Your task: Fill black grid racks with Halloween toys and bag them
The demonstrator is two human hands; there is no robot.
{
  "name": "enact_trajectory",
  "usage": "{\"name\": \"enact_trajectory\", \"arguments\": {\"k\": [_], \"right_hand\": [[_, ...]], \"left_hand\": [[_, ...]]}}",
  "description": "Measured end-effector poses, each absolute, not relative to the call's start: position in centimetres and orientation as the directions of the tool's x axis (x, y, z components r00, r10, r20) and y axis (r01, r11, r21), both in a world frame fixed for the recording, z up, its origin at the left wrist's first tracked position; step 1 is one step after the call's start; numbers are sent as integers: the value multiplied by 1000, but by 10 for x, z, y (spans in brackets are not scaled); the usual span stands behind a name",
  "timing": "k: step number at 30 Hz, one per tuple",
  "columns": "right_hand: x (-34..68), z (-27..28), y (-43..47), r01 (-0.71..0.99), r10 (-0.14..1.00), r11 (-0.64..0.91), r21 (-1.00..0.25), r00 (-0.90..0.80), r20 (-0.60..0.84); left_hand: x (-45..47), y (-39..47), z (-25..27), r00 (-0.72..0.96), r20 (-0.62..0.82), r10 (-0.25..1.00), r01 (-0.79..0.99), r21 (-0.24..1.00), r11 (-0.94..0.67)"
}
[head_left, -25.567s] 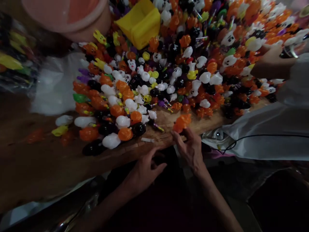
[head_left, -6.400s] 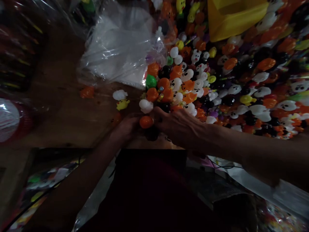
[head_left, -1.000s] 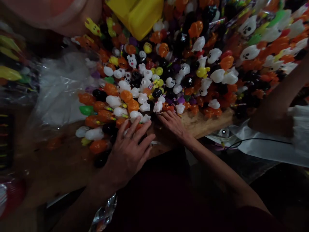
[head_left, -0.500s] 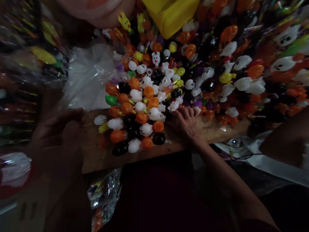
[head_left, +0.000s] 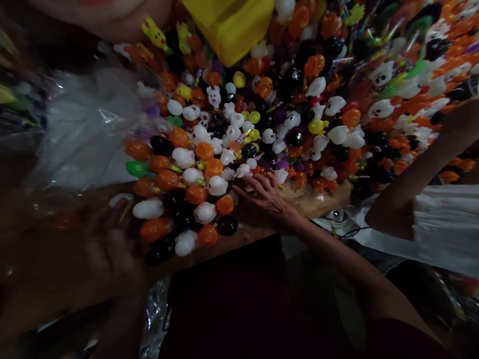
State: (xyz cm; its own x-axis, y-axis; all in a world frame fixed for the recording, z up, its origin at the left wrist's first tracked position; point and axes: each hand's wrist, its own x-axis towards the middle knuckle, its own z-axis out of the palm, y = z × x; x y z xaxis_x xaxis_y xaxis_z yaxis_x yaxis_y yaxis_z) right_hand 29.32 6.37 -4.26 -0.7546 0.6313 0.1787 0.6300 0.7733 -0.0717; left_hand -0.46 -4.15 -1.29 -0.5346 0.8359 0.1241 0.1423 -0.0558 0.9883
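Observation:
My left hand (head_left: 116, 249) is dim and smeared at the left end of a row pile. Its fingers are curled at a small white toy (head_left: 120, 199) with a yellowish stem, which is blurred too. Palm down, my right hand (head_left: 265, 194) lies with its fingers spread at the pile's right front edge, its fingertips close to a white figure (head_left: 244, 171). Between both hands lie stacked small plastic-headed toys: white ghosts (head_left: 205, 213), orange pumpkins (head_left: 154, 229) and black ones (head_left: 227, 225). Some show colourful, candy-like stems.
Clear plastic bags (head_left: 90, 124) lie on the wooden table (head_left: 254, 227) at left. A yellow tub (head_left: 232, 30) stands among the heaped toys behind. At right, another person's forearm (head_left: 407, 174) reaches over the heap. A plastic bag (head_left: 155, 309) hangs below the table edge.
The view has swung right, shifting the scene leftward. My left hand has come nearer the pile, its fingers now at the white toy. My right hand stays at the pile's edge, its fingers more spread.

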Motion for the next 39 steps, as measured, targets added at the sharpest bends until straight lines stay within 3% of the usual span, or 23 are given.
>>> {"name": "enact_trajectory", "arguments": {"k": [6,15,21,23,26,28,33,36,39], "right_hand": [[269,-47,131,597,614,789,-146,-752,240],[246,-61,204,570,594,803,-174,-745,303],[241,-52,178,589,593,794,-153,-693,410],[241,-52,171,596,588,790,-141,-673,448],[241,-52,168,569,567,811,-136,-706,424],[241,-49,167,552,556,824,-133,-737,384],[247,-22,147,630,621,758,-168,-620,479],[251,2,112,698,695,664,-269,-443,566],[245,17,74,693,766,609,-385,-389,511]], "left_hand": [[-9,-25,-32,-523,-41,851,-44,999,21],[-12,-15,-31,-413,0,911,117,992,53],[-29,-12,-29,-452,-33,891,-2,999,37],[-36,-5,-24,-508,17,861,-10,1000,-26],[-44,12,-10,-513,231,827,117,973,-199],[-48,26,-2,-417,324,849,213,943,-255],[-46,48,-2,-157,321,934,429,874,-229],[-38,53,-9,-99,310,946,510,832,-219],[-34,55,-10,-72,313,947,527,818,-230]]}}
